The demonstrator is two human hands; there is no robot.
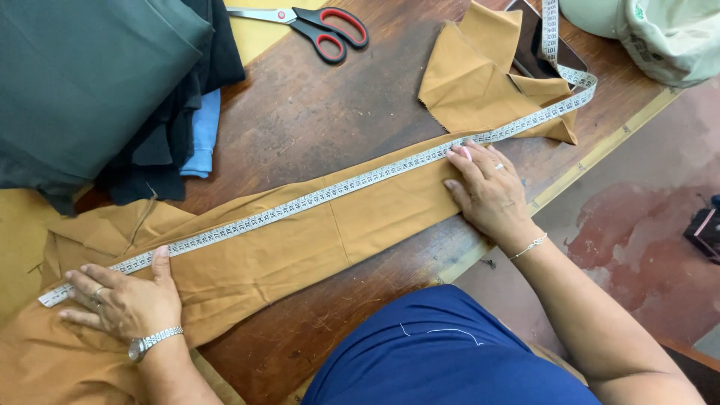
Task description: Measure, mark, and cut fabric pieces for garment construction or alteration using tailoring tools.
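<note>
On a worn, scratched wooden table (315,112) lies a long strip of tan woven cloth (300,240), soft and matte, with a faint vertical crease or seam near its middle and loose folds bunching at the left end. Along its upper edge runs a white measuring tape (330,191), thin and flexible, stretched in a straight diagonal line from lower left to upper right, where it bends back over a crumpled piece of the same tan fabric (480,75) with frayed edges.

The left hand (124,300) rests flat with fingers spread wide on the cloth, thumb pressing the tape's end down; it grips nothing. A metal-link wristwatch (154,341) and a ring show on it. The right hand (487,187) also lies open and flat, fingertips pinning the tape against the cloth near the table's right edge; a thin bracelet circles the wrist.

At the upper left sits a heap of folded dark green and black fabric (97,82), smooth and heavy-looking, with a bit of light blue beneath. Scissors (315,22) with red-and-black handles lie at the top, well apart from both hands. A pale cap (660,37) sits at the upper right corner. The person's blue garment (442,352) fills the bottom.
</note>
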